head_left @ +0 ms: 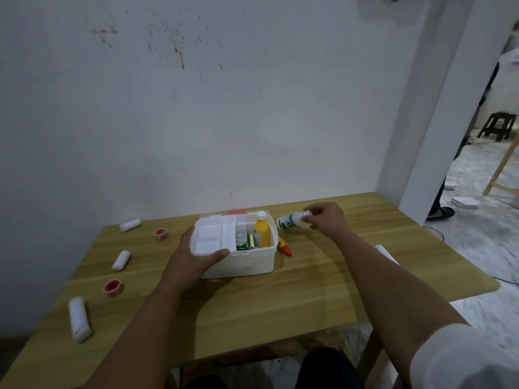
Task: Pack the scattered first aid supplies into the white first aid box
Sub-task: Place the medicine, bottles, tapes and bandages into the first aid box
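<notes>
In the head view, a white first aid box (238,259) is seen standing open near the middle of a wooden desk (280,299), close to a stained white wall (196,108). The box's near left corner is gripped by the left hand (193,256): the thumb is laid along the front rim and the fingers (188,234) are wrapped round the left side.

Inside the box, a white divided tray (213,237) is set over the left part. In the right part, a yellow bottle with a white cap (262,230) is stood upright, and a green and white carton (245,242) is lodged beside it.

A small white bottle with a green label (288,222) is held tilted just beyond the box's right rim. Its cap end is pinched by the fingers (307,218) of the right hand (325,220).

On the desk, touching the box's right side, an orange-tipped yellow tube (285,247) is laid. To the left of the box, three white bandage rolls (121,260) (130,224) (80,318) and two red tape rolls (113,287) (162,234) are scattered, well apart from one another. A white object (386,252) is partly hidden behind the right forearm; what it is cannot be told.
</notes>
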Tool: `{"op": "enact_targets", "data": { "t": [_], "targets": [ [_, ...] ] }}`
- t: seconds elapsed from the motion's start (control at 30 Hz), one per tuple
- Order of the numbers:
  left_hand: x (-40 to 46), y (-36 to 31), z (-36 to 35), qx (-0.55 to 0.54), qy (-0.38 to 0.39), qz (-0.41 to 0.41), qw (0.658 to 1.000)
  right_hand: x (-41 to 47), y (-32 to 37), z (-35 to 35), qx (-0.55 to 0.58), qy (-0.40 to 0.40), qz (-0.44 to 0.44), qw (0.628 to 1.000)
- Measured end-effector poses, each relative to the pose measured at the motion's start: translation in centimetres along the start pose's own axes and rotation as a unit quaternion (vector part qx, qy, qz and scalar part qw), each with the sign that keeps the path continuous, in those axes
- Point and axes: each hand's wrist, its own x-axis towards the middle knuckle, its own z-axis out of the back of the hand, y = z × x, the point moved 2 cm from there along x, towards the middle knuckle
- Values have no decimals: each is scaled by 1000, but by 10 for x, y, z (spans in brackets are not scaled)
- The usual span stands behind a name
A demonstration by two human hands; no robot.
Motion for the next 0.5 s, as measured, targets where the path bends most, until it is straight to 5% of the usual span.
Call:
{"op": "enact_targets", "data": {
  "t": [0.27, 0.5],
  "targets": [
    [0, -1, -1, 9, -2, 1, 1000, 4, 74, 26, 170, -41, 92, 980],
    [-3, -3, 1, -2, 1, -4, 1000, -16, 123, 12, 187, 120, 105, 969]
  ]
}}
